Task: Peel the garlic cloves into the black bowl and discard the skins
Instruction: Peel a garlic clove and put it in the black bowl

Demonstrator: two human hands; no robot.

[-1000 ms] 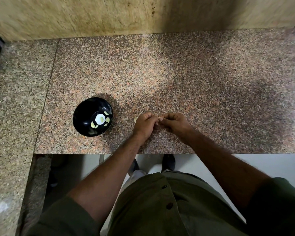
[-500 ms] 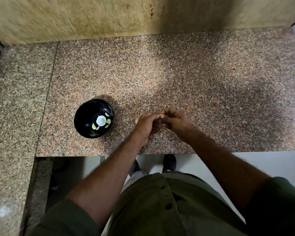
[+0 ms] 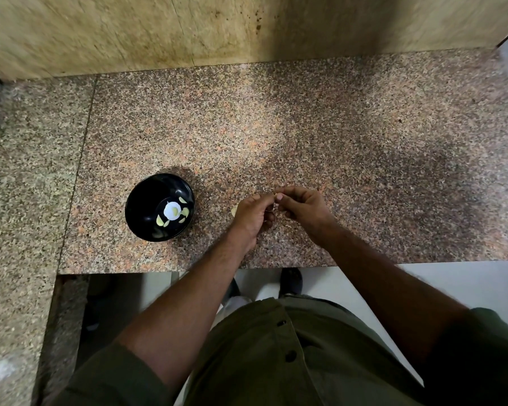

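nearest us, olive green shirt (image 3: 276, 361) and both bare forearms reaching out over the front edge of the granite counter (image 3: 305, 127). right of the black bowl (image 3: 147, 200), our two hands meet just above the counter. left hand (image 3: 254, 216) has fingers curled in, tips up against the right hand's. right hand (image 3: 304, 208) also curled, thumb and forefinger pinching a small pale bit we take for a garlic clove (image 3: 276, 196); mostly hidden, so we cannot tell if skin is on. a pale scrap (image 3: 234, 211) lies on the counter, peeking out at the left hand's bowl-side edge. the bowl sits left of the hands, apart from them, holding several peeled yellowish cloves (image 3: 160, 220). beyond the bowl, bare counter, then a tan wall (image 3: 188, 27).
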